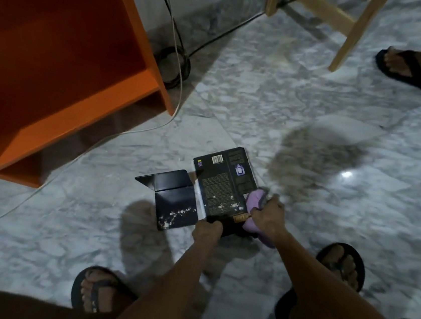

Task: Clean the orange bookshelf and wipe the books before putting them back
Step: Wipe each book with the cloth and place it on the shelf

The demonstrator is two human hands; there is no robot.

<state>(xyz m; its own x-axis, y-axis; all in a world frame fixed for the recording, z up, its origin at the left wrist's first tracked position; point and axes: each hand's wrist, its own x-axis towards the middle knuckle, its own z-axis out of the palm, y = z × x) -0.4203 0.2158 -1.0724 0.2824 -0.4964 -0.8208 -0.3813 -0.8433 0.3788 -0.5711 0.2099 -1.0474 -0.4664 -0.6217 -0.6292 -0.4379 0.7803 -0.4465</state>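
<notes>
**Wiping a black book over the marble floor**

Grey-white marble floor, dim light, wall and cables at the back. Far left: orange bookshelf, its visible shelves bare, standing on the floor. Just right of its base, a dark folded cover or case lies open on the floor with pale specks on its lower panel; can't tell exactly what it is.

My left hand is closed around the near bottom edge of the black book, fingers wrapped on it, holding it above the floor with the back cover and barcode facing up. The book extends away from that grip, up and slightly right, and overlaps the right edge of the dark cover in view.

My right hand is clenched on a purple cloth, pressed to the book's near right corner, so the book sits left of and beyond this hand. Cloth bunches above and below the fist.

My sandalled feet at bottom. Upper right: wooden chair legs and another person's sandalled foot.
</notes>
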